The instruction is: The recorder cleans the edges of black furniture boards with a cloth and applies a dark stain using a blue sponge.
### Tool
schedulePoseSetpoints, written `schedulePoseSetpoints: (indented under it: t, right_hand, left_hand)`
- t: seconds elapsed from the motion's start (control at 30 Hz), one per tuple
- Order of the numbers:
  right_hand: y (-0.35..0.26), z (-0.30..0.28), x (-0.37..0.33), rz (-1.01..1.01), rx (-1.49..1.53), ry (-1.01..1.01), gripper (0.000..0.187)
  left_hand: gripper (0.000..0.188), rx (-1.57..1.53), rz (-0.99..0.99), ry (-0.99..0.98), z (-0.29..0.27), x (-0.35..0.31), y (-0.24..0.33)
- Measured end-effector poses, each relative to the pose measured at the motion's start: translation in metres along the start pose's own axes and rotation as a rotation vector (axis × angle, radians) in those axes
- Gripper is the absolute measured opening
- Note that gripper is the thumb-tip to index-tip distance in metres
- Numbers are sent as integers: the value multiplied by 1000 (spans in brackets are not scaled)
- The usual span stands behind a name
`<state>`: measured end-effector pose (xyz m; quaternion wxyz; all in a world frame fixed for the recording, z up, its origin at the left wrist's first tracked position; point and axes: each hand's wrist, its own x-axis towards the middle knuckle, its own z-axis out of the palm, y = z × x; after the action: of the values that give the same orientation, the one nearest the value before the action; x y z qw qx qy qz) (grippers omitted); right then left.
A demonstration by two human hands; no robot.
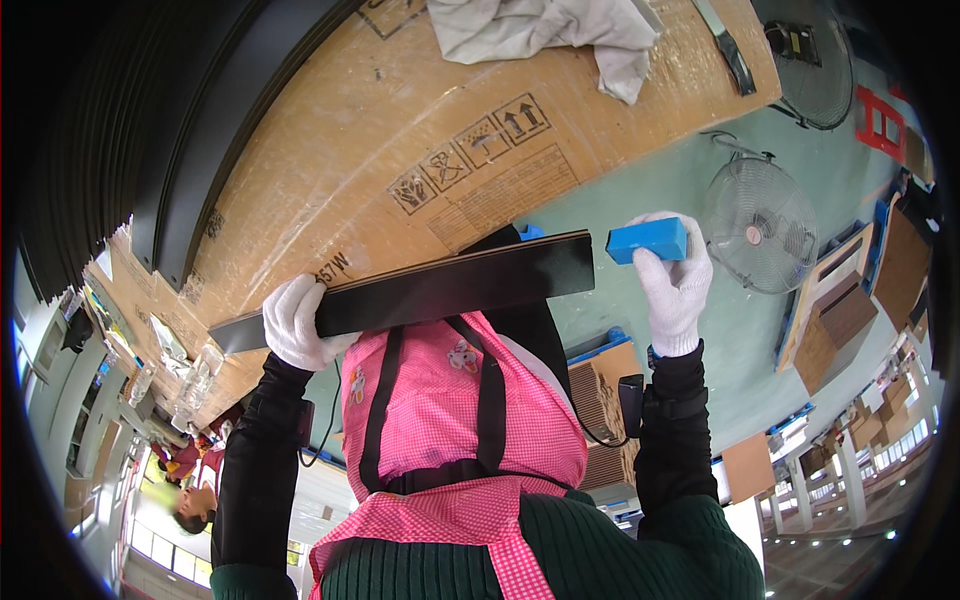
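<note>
steadying, it seems, the black board (460,288) at the counter (340,190), the left hand (295,322) has its grip wrapped near one end; the right hand (680,290) pinches a blue block (645,241) just beside the other.

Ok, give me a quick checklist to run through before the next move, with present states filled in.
1. Left grip on the black board: ok, held toward its left end.
2. Right grip on the blue block: ok, held between thumb and fingers.
3. Block apart from the board: ok, a gap shows beyond the board's right end.
4. Board wholly over the cardboard: not ok, its right end reaches past the edge.
5. Board's hidden face undamaged: cannot tell.
6. Grey cloth and scraper away from the board: ok, both lie at the far side.
</note>
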<state>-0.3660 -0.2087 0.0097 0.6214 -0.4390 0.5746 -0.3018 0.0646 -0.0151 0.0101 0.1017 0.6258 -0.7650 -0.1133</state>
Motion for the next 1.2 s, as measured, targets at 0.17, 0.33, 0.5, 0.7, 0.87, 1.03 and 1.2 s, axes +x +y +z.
schedulePoseSetpoints:
  t: [0.17, 0.33, 0.5, 0.7, 0.87, 1.03, 1.2]
  right_hand:
    - [-5, 9, -4, 5, -40, 15, 37]
    - [0, 13, -4, -4, 8, 3, 40]
    - [4, 18, 1, -67, -11, 34, 39]
    - [12, 17, 1, -20, -25, 25, 40]
    - [9, 16, 0, -13, 14, 20, 39]
    - [11, 17, 1, -10, 2, 20, 39]
    - [10, 15, -9, 31, 50, 44, 40]
  left_hand:
    - [84, 15, 15, 0, 3, -1, 1]
    - [84, 38, 8, -15, 4, -6, -2]
    - [86, 37, 4, -5, 7, -8, -4]
    - [88, 62, 5, -13, 7, -12, -6]
    - [88, 56, 9, -29, 6, -12, -6]
    - [88, 55, 6, -19, 7, -12, -6]
    - [87, 66, -8, -16, 7, -11, -4]
